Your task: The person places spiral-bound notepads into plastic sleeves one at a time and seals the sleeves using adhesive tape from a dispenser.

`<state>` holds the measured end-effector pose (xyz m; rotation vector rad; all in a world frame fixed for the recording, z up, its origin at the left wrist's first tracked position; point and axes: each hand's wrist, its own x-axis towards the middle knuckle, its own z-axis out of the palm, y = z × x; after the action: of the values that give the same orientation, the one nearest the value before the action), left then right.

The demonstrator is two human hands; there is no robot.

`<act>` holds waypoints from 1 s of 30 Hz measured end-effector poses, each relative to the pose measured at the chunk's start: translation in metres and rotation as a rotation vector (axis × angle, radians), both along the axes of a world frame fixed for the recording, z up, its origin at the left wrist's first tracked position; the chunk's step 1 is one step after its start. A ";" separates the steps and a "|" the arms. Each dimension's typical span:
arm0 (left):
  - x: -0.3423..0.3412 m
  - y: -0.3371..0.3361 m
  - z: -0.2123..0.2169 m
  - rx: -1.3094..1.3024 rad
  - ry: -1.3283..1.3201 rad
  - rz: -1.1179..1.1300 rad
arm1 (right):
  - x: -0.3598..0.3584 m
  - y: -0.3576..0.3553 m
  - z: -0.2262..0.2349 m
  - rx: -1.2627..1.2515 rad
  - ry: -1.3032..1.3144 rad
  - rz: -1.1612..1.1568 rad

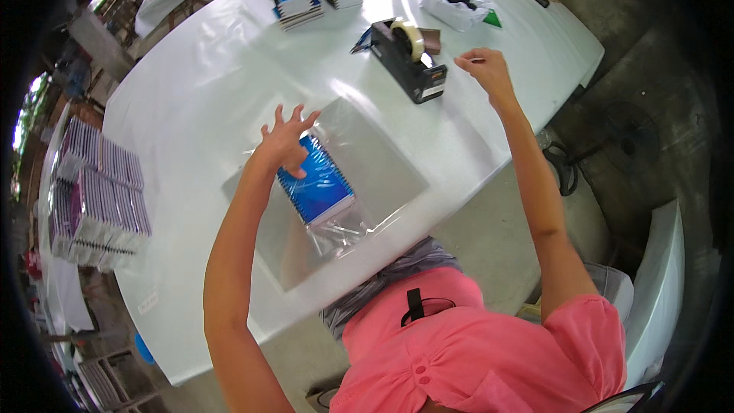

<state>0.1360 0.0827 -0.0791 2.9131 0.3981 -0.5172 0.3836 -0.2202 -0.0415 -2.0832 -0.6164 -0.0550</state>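
Observation:
A blue spiral notebook (315, 187) lies in a clear plastic sleeve (342, 235) on a thin transparent sheet (386, 160) in front of me. My left hand (286, 144) is over the notebook's far left part, its fingers spread and its thumb against the cover. To the right, my right hand (488, 73) is raised beside the black tape dispenser (407, 69), fingertips pinched together. Whether a bit of tape is between them is too small to tell. The dispenser carries a roll of clear tape (408, 38).
Two stacks of spiral notebooks (294, 4) stand at the table's far side. More notebooks (107, 191) are packed in rows at the left. A white plastic bag (456, 6) with dark contents sits beyond the dispenser. A fan (615, 141) stands off the table's right edge.

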 end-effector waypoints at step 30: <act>-0.003 0.009 -0.008 -0.206 -0.071 0.054 | -0.035 0.026 -0.023 -0.377 -0.239 0.077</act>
<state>0.1329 0.0922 -0.0876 2.7065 0.3874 -0.4191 0.3482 -0.1939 -0.0648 -2.4338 -0.9081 -0.1561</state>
